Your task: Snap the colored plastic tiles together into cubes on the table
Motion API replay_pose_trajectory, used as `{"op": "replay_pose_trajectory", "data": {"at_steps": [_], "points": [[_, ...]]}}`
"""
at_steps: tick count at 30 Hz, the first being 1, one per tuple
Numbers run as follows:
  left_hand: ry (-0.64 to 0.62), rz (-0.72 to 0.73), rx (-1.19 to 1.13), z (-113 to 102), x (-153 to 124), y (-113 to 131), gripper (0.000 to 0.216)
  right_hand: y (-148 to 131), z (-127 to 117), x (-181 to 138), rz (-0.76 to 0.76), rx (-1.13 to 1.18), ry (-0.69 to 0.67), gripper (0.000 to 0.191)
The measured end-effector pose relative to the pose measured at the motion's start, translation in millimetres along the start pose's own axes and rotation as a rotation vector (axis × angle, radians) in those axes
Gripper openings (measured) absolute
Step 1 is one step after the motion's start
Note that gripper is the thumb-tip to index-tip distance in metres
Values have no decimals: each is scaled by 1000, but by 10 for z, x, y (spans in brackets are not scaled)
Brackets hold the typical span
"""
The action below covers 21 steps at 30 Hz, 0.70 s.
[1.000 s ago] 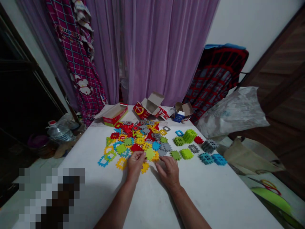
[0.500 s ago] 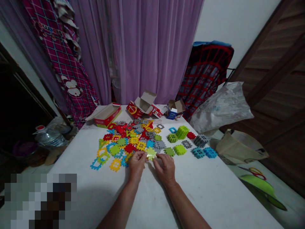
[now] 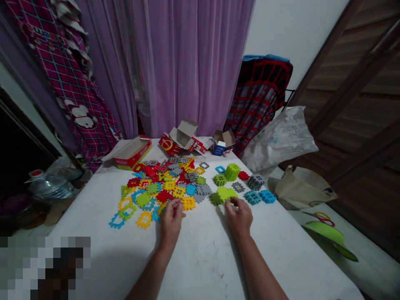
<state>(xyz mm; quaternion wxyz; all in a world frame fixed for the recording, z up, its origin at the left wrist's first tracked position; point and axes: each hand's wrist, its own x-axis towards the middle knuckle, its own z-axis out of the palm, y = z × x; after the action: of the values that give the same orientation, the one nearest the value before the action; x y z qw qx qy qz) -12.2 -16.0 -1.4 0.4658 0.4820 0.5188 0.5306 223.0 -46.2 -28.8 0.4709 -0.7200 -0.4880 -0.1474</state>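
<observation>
A heap of flat plastic interlocking tiles [image 3: 165, 183] in red, yellow, blue, green and grey lies on the white table [image 3: 193, 258]. My left hand [image 3: 171, 220] rests on the table at the heap's near edge, fingers loosely apart and holding nothing, beside a yellow tile [image 3: 188, 203]. My right hand [image 3: 240, 214] is further right, its fingertips pinched on a lime green tile [image 3: 227, 193] set against a dark green tile [image 3: 215, 198]. Beyond stand a lime green cube [image 3: 232, 171], a grey cube [image 3: 255, 181] and blue assembled pieces [image 3: 260, 196].
Opened cardboard boxes [image 3: 181, 139] and a red box lid [image 3: 133, 152] sit at the table's far edge before a purple curtain. A white plastic bag [image 3: 279, 137] and a cloth bag [image 3: 300, 189] lie to the right; a water bottle [image 3: 46, 187] to the left.
Both hands held the lime green tile at the heap's edge. My right hand has carried it right to the green pieces; my left hand has let go and stayed by the heap. The view has shifted.
</observation>
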Motion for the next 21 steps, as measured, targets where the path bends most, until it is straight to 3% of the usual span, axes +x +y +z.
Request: {"op": "replay_pose_trajectory", "data": {"at_steps": [6,21], "points": [[129,145,75,-299,10,-117,45,397,-103,154,153,-95,-26,37],[132,157,57,-341,48,-216,44,398,-32,162,207,-190,-96,41]]}}
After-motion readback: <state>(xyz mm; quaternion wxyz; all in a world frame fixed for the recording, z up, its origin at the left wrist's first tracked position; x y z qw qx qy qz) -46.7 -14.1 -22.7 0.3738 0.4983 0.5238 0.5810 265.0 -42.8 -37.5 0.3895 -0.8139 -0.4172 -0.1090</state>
